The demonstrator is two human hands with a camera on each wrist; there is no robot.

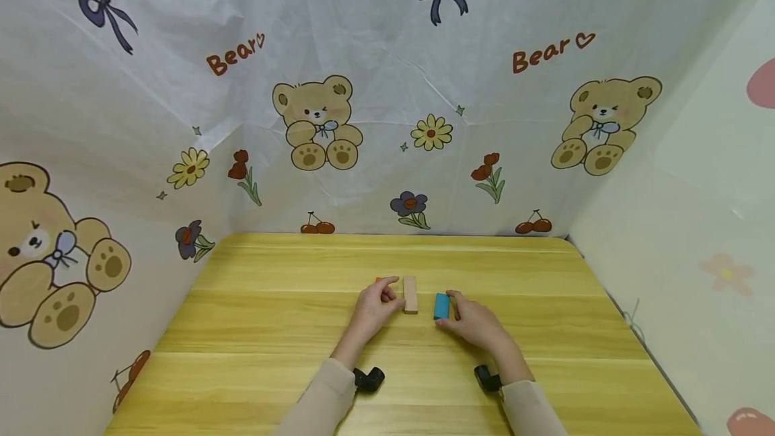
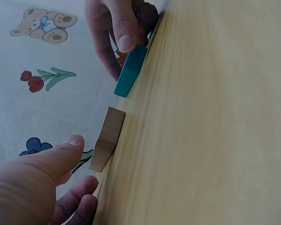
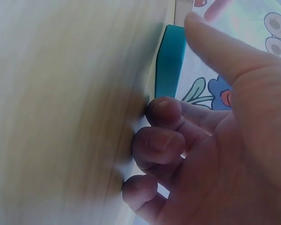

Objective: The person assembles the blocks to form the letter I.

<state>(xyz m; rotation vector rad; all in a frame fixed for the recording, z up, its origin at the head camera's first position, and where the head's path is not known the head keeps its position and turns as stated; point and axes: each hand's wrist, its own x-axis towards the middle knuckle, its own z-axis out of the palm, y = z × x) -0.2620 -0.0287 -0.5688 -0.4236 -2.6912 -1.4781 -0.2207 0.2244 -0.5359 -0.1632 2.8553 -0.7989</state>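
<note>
A blue block lies on the table, and my right hand holds it by its two ends between thumb and index finger. The left wrist view shows the right thumb against the near end of the blue block. To its left lies a plain wooden block. My left hand is just left of that wooden block, thumb and fingers apart with nothing between them. Behind the left hand a bit of an orange thing shows; the rest is hidden.
The wood-patterned table reaches back to a white cloth printed with bears and flowers. Another pale wall stands on the right, with a thin cord by the table's right edge.
</note>
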